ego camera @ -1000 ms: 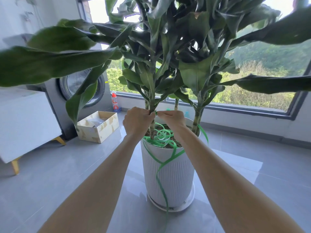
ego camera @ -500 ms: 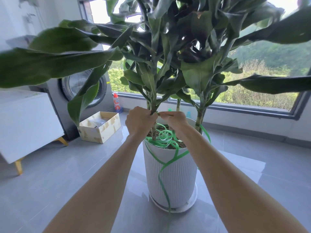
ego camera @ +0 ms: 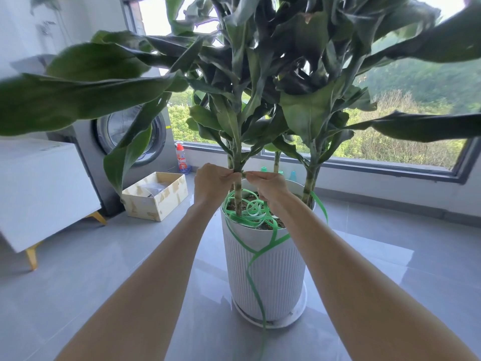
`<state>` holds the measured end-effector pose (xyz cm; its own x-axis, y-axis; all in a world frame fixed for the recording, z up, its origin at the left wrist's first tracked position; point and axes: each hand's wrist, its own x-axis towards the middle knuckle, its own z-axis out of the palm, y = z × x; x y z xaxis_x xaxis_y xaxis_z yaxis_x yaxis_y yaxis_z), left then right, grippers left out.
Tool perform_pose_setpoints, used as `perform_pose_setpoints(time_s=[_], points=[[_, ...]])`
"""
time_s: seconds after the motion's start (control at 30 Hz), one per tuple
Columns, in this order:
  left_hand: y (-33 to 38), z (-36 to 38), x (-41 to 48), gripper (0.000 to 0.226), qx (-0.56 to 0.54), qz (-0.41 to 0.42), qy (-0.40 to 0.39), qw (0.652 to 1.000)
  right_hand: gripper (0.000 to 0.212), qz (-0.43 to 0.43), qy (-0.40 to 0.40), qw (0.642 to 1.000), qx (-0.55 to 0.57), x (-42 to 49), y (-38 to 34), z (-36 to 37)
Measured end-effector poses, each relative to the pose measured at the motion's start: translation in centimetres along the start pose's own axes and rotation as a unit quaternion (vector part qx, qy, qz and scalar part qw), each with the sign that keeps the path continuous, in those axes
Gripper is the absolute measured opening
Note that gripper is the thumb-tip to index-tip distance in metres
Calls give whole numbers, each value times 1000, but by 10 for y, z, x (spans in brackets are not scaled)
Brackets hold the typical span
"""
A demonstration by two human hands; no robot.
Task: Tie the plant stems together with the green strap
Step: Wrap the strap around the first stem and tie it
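The left hand [ego camera: 212, 182] and right hand [ego camera: 269, 187] meet from opposite sides at the upright front stem [ego camera: 237, 199], each apparently pinching the green strap [ego camera: 256, 209]; its slack lies below.

The hands have eased slightly apart. A second ago the left hand [ego camera: 212, 182] and right hand [ego camera: 270, 188] were bunched knuckle to knuckle at the front stem [ego camera: 237, 198]. Now a narrow gap shows between them. The right hand's thumb and forefinger, tucked in before, now reach leftward in a pinch, with the fingertips [ego camera: 247, 174] just beside the left hand's at the stem. A short dark strip, seemingly the strap [ego camera: 253, 210], spans the gap between the two pinches. The big leaves [ego camera: 78, 100] have gone blurred at their edges. The pot [ego camera: 265, 277] sits a touch higher and further right in the view.
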<state>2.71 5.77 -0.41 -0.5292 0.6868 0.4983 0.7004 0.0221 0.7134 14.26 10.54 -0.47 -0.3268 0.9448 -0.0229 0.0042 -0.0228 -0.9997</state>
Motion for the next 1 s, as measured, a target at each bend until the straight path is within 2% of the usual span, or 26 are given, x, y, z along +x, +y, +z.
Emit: perform_pose_setpoints(time_s=[0.2, 0.33, 0.5, 0.67, 0.77, 0.9, 0.97, 1.0], points=[[-8, -2, 2, 20, -10, 16, -23, 1000, 22, -9, -9, 1000, -5, -1, 0, -4], [-9, -3, 2, 20, -14, 20, -29, 999, 17, 18, -35, 999, 1, 1, 0, -4], [-10, -4, 4, 24, -21, 18, -35, 999, 46, 30, -67, 995, -65, 7, 0, -10], [-13, -8, 4, 27, -33, 10, -50, 998, 46, -10, -82, 983, -166, 0, -6, -18], [-13, -11, 2, 28, -35, -9, -64, 997, 62, -37, -116, 968, -218, -5, -9, -23], [-6, -16, -1, 21, -74, -85, -39, 993, 74, -54, -142, 951, -270, -9, -12, -27], [1, -17, -1, 18, -134, -178, -69, 972, 76, -50, -145, 948, -279, -9, -14, -29], [5, -18, -1, 15, -181, -231, -96, 951, 77, -50, -147, 947, -280, -10, -15, -30]])
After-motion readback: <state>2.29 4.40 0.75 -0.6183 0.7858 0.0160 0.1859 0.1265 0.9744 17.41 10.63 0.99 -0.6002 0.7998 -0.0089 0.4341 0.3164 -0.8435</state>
